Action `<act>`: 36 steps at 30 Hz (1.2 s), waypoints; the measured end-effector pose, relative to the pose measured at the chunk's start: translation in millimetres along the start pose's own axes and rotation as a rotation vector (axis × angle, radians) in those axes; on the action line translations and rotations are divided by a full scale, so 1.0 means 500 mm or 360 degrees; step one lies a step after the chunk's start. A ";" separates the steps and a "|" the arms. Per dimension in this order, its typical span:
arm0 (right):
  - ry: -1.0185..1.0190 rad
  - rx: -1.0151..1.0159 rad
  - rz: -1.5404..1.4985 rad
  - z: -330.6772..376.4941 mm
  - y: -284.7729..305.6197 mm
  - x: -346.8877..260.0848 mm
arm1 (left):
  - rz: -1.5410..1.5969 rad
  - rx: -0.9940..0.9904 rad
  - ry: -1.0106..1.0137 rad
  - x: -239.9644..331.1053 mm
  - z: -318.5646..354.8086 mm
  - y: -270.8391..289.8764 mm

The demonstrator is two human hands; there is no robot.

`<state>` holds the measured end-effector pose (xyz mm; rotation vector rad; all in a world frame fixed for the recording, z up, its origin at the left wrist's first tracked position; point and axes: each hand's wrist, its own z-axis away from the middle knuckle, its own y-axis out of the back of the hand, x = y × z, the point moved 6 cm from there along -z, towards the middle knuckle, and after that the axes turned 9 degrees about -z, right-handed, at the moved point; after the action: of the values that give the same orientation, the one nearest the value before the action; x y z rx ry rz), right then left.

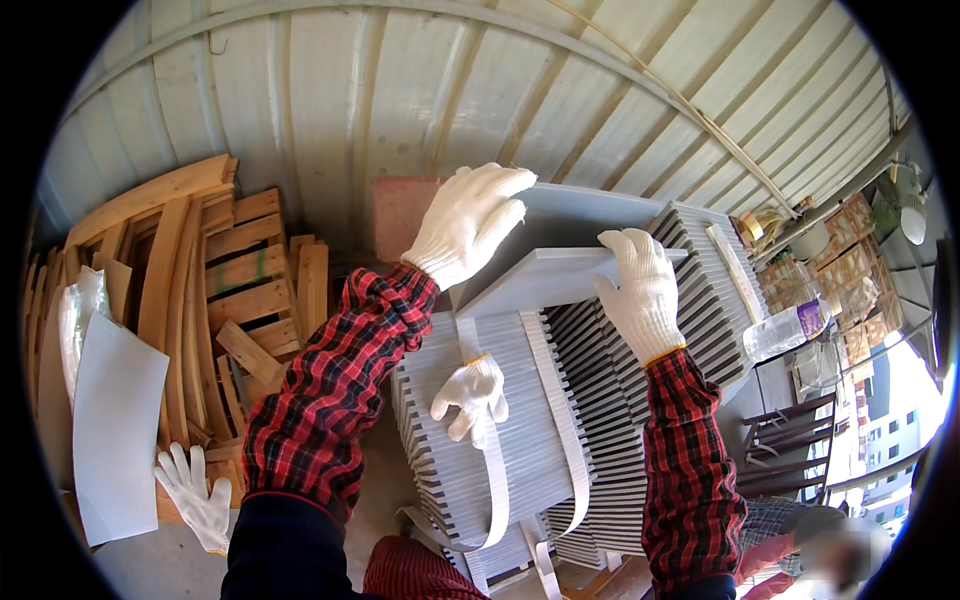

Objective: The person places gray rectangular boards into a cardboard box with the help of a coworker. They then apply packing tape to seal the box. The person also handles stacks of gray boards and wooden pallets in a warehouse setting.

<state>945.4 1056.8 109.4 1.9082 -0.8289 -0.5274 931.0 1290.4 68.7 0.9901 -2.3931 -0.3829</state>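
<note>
My left hand, in a white knitted glove, is raised at the left end of a grey panel with its fingers stretched to the right and the thumb apart. My right hand, gloved alike, grips the upper edge of a tilted light-grey panel. Below it are stacks of grey ribbed panels with white straps across them. A loose white glove with a yellow cuff edge lies on the near stack. Another white glove shows at lower left; whether someone wears it is hidden.
Wooden pallets and planks lean at the left beside a white sheet. A corrugated metal wall rises behind. To the right are a clear plastic bottle and a dark slatted rack. Another person is at lower right.
</note>
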 end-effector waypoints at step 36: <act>-0.1362 -0.1324 -0.0714 0.491 0.535 -0.078 | 0.1636 0.0185 0.1350 0.276 0.299 -0.040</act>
<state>669.9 854.2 238.0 1.0307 -0.5207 -1.7303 776.2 1186.5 -14.6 -0.1500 -1.7926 0.4728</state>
